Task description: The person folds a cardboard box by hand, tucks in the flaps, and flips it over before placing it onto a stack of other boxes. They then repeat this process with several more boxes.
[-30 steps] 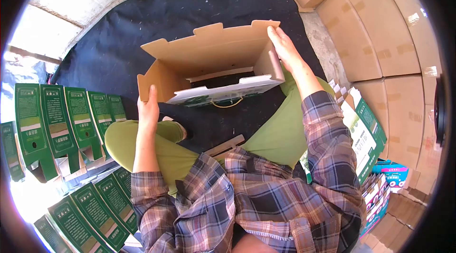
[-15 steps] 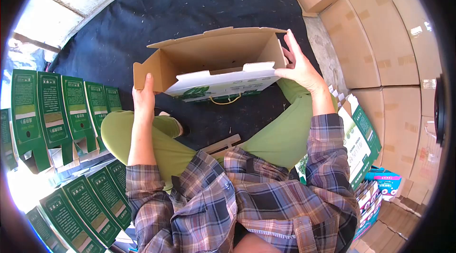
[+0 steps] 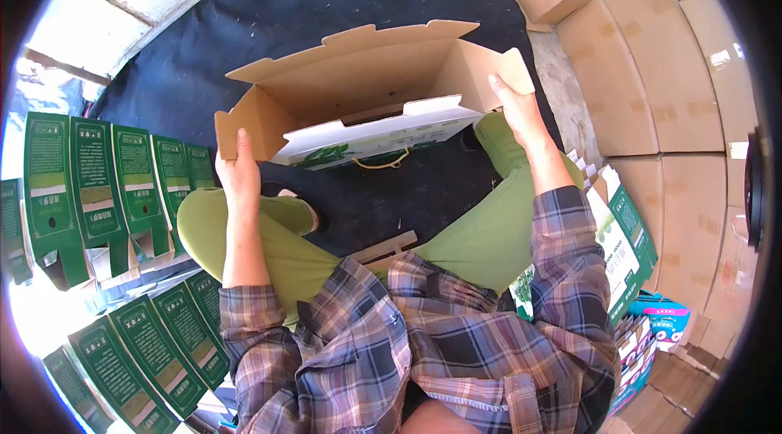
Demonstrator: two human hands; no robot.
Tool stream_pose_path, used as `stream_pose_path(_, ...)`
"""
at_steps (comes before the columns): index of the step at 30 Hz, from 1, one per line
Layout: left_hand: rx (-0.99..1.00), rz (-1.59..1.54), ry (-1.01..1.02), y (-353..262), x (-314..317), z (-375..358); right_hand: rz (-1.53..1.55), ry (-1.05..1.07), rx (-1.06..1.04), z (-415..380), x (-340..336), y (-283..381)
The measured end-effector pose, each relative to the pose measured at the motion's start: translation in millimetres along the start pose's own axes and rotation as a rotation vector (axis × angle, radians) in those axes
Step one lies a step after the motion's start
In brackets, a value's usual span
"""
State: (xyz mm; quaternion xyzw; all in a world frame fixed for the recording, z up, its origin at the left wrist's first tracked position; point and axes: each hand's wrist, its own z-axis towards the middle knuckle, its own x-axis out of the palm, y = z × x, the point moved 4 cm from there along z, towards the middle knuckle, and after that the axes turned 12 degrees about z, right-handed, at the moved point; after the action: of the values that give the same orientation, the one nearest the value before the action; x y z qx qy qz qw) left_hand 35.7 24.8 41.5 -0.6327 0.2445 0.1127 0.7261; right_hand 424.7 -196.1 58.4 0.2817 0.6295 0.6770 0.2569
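Between my hands is an open cardboard box, brown inside, with a white and green printed outer side and a yellow cord handle facing me. My left hand grips its left end flap, thumb on the brown inner face and fingers hidden behind. At the other end, my right hand holds the right flap the same way, folded outward. The box's top is open, and its long flaps with cut tabs stand up at the far and near edges.
Rows of green printed cartons stand at the left. Stacked brown boxes form a wall at the right. Flattened white and green cartons lean near my right knee. Black sheeting covers the ground.
My right hand has moved from the box's right corner onto its right flap, which now stands out to the side. The box has shifted slightly left and its opening shows wider.
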Motion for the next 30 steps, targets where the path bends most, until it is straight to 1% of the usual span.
stream_pose_path(1, 0.081, 0.080, -0.022, -5, 2, -1, -0.043, 0.010, 0.069, -1, 5, -3)
stream_pose_path(2, 0.056, 0.123, 0.004, -7, 6, -2, -0.086, 0.019, 0.137, -2, 8, -7)
stream_pose_path(4, 0.134, 0.122, -0.036, -1, 7, 3, -0.085, 0.009, 0.139, 2, 6, -13)
stream_pose_path(6, 0.285, 0.156, -0.185, -3, -6, 11, 0.064, -0.031, 0.286, 6, -1, -19)
stream_pose_path(7, 0.123, 0.009, -0.155, -12, -12, 9, 0.064, -0.027, 0.286, 5, 0, -18)
stream_pose_path(8, 0.093, -0.058, -0.213, -19, -19, 10, 0.060, -0.012, 0.316, 2, -1, -19)
stream_pose_path(10, 0.194, 0.485, -0.367, -54, -35, 6, 0.054, 0.001, 0.346, 0, -4, -21)
stream_pose_path(11, 0.375, 0.800, -0.409, -48, -33, 13, 0.079, 0.042, 0.364, 0, -7, -24)
stream_pose_path(12, 0.376, 0.798, -0.409, -49, -29, 14, 0.104, 0.083, 0.381, -1, -5, -22)
stream_pose_path(14, 0.451, 1.173, -0.272, -52, -9, 13, 0.097, 0.090, 0.415, -8, -6, -20)
stream_pose_path(15, 0.447, 1.224, -0.232, -52, -1, 11, 0.091, 0.100, 0.449, -13, -5, -18)
stream_pose_path(16, 0.484, 1.208, -0.229, -49, 6, 13, 0.086, 0.102, 0.450, -17, -5, -15)
stream_pose_path(18, 0.507, 0.986, -0.196, -49, 9, 12, 0.115, 0.150, 0.418, -24, -1, -13)
stream_pose_path(19, 0.504, 0.985, -0.194, -49, 9, 12, 0.112, 0.150, 0.420, -24, -1, -13)
stream_pose_path(21, 0.427, 0.710, -0.159, -47, 5, 16, 0.082, 0.096, 0.409, -23, -4, -16)
stream_pose_path(22, 0.428, 0.710, -0.159, -47, 4, 15, 0.082, 0.096, 0.409, -21, -5, -17)
stream_pose_path(24, 0.490, 0.518, -0.049, -48, 4, 13, 0.083, 0.077, 0.422, -15, -10, -21)
stream_pose_path(26, 0.310, 0.426, 0.157, -36, 11, 9, 0.060, 0.064, 0.436, -12, -12, -25)
stream_pose_path(28, 0.473, 0.757, 0.377, -35, 16, 3, 0.035, 0.056, 0.448, -11, -11, -27)
stream_pose_path(29, 0.473, 0.756, 0.377, -35, 17, 0, -0.018, 0.055, 0.416, -10, -11, -27)
stream_pose_path(30, 0.505, 0.753, 0.423, -35, 19, -5, -0.070, 0.054, 0.384, -10, -6, -25)
